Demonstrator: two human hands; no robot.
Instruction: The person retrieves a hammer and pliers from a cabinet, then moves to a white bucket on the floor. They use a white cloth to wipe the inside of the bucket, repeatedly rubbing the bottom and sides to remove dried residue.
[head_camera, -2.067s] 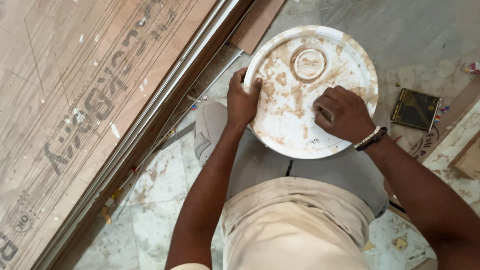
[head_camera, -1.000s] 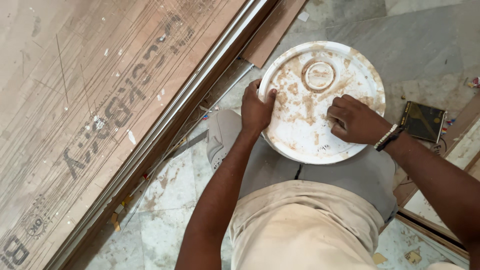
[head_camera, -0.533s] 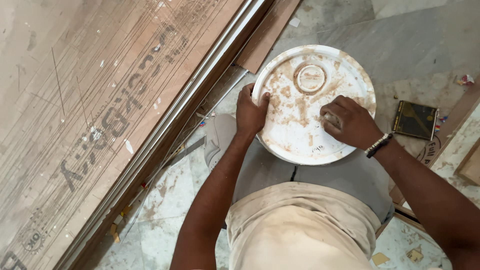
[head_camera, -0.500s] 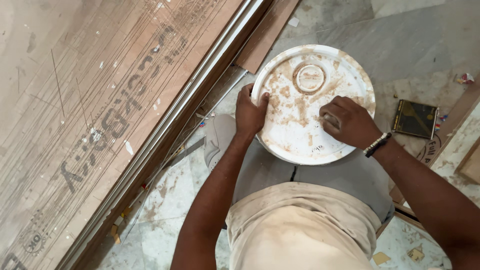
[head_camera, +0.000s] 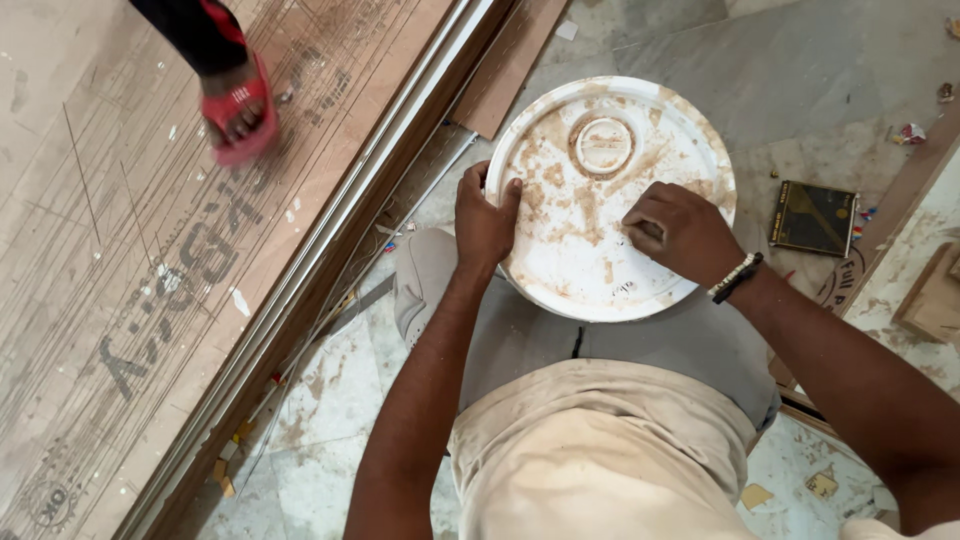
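The floor (head_camera: 330, 400) is pale marble tile, dusty and littered with small scraps. A large plywood sheet (head_camera: 130, 260) with scratch marks lies along its left side, edged by a metal rail (head_camera: 330, 250). A second person's foot in a red sandal (head_camera: 238, 112) stands on the sheet at top left. A round white bucket lid (head_camera: 600, 210), stained brown, sits directly in front of the person's knees, covering its bucket. The left hand (head_camera: 486, 222) lies on the lid's left rim, thumb on top and fingers curled over the edge, gripping it. The right hand (head_camera: 676, 232) rests on the lid's right half, fingers bent under in a loose fist; whether it holds anything cannot be told. A beaded wristband (head_camera: 738, 276) circles the right wrist. A dark square tile (head_camera: 812, 218) lies just right of the lid
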